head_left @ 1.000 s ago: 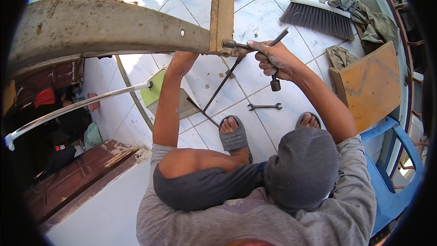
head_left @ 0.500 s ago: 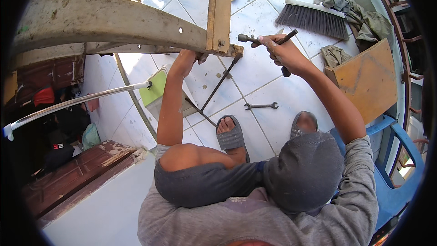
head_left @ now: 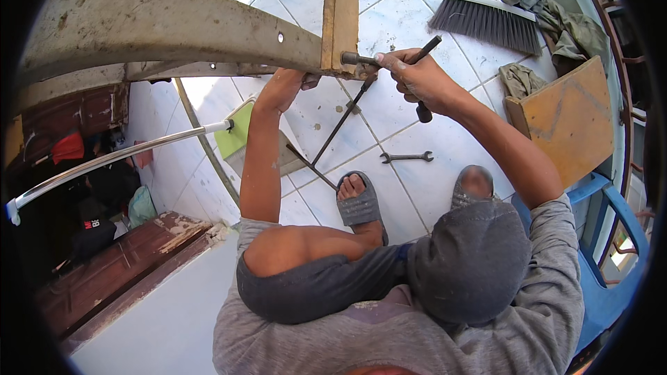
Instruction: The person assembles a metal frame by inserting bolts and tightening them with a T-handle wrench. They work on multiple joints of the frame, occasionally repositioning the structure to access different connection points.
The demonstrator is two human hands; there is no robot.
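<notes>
My right hand [head_left: 420, 82] is closed around a dark three-armed socket wrench [head_left: 429, 47]. The socket end of this tool meets the lower end of an upright wooden beam [head_left: 339, 14], where a bolt showed earlier. Under the joint of that beam and a curved, dirt-stained beam [head_left: 174, 24], my left hand [head_left: 285, 87] has its fingers curled; the frame hides what they grip. Below the joint, another dark three-armed wrench [head_left: 337, 135] lies on the tiles. An open-ended spanner [head_left: 407, 157] rests on the floor nearer to my feet.
A broom head [head_left: 486, 24] and crumpled cloth [head_left: 573, 31] are at the far right, with a wooden board [head_left: 566, 121] nearer. A blue plastic chair [head_left: 611, 250] stands at my right. Left of my left forearm are a green dustpan [head_left: 235, 132] and its metal pole [head_left: 125, 154].
My right hand has moved left, bringing the wrench's socket end from beside the wooden beam onto it. My left hand stays under the joint. The whole view has shifted slightly.
</notes>
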